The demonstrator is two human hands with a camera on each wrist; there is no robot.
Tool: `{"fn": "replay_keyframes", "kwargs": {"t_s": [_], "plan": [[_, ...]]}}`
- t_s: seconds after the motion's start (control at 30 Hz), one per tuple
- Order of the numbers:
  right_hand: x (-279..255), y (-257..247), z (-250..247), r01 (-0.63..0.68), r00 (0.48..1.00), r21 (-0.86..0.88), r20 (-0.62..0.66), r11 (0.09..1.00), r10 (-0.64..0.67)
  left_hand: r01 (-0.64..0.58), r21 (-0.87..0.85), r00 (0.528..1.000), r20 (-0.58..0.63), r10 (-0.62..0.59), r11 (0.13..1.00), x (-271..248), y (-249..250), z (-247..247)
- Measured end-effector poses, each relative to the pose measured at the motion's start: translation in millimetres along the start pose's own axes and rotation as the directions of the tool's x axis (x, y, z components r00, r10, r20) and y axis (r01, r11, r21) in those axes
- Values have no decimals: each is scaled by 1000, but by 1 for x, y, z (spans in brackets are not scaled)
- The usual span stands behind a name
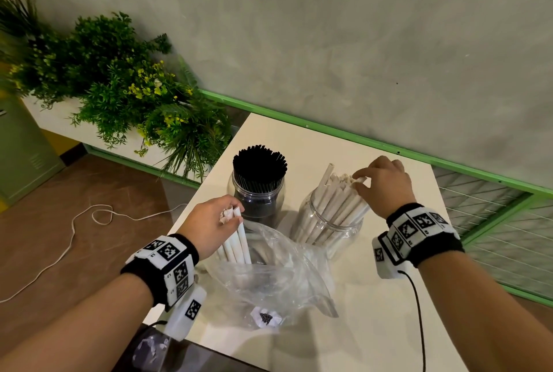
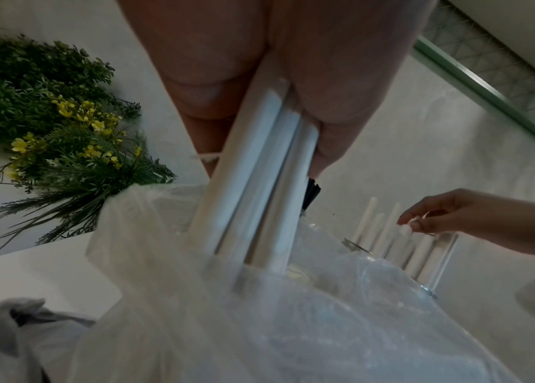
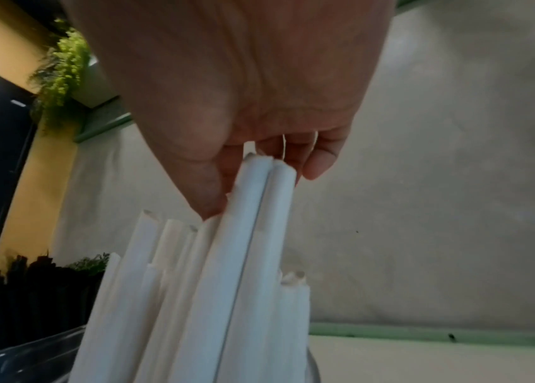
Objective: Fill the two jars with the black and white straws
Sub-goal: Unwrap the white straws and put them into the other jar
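Note:
Two clear jars stand on the white table [image 1: 374, 296]. The left jar [image 1: 257, 192] is packed with black straws [image 1: 259, 166]. The right jar [image 1: 329, 222] holds white straws [image 1: 335, 198]. My left hand [image 1: 215, 222] grips a bundle of white straws [image 1: 236, 240] whose lower ends sit in a clear plastic bag [image 1: 269, 279]; the left wrist view shows the bundle [image 2: 259, 194] between thumb and fingers. My right hand [image 1: 383, 183] pinches the tops of white straws [image 3: 259, 207] standing in the right jar.
A planter of green foliage with yellow flowers [image 1: 119, 87] stands left of the table. A white cable [image 1: 74, 231] lies on the brown floor. A green-framed wire grid [image 1: 493, 222] runs along the wall on the right. A crumpled bag [image 1: 149, 350] hangs off the near table edge.

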State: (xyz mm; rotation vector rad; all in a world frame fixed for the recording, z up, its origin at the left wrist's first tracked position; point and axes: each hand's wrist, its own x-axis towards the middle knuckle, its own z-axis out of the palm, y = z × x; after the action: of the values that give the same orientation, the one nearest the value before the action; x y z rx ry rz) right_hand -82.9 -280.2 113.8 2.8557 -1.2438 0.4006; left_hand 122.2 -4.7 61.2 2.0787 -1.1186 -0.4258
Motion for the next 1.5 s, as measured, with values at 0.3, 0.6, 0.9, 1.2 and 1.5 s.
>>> {"fn": "replay_keyframes", "kwargs": {"t_s": [0.3, 0.6, 0.9, 1.2, 1.5], "plan": [[-41, 10, 32, 37, 994, 494, -104, 869, 17, -17, 6, 1000, 0, 17, 1000, 0, 1, -2], [-38, -2, 45, -12, 994, 553, -83, 833, 70, -24, 12, 1000, 5, 24, 1000, 1, 0, 1], [-15, -10, 56, -129, 987, 590, -3, 797, 163, -11, -2, 1000, -3, 11, 1000, -1, -2, 0], [1, -31, 60, -53, 996, 396, 83, 917, 21, -13, 8, 1000, 4, 13, 1000, 2, 1, 0], [-5, -35, 67, 213, 976, 133, -63, 968, -207, -12, 7, 1000, 6, 12, 1000, 5, -2, 1]]}}
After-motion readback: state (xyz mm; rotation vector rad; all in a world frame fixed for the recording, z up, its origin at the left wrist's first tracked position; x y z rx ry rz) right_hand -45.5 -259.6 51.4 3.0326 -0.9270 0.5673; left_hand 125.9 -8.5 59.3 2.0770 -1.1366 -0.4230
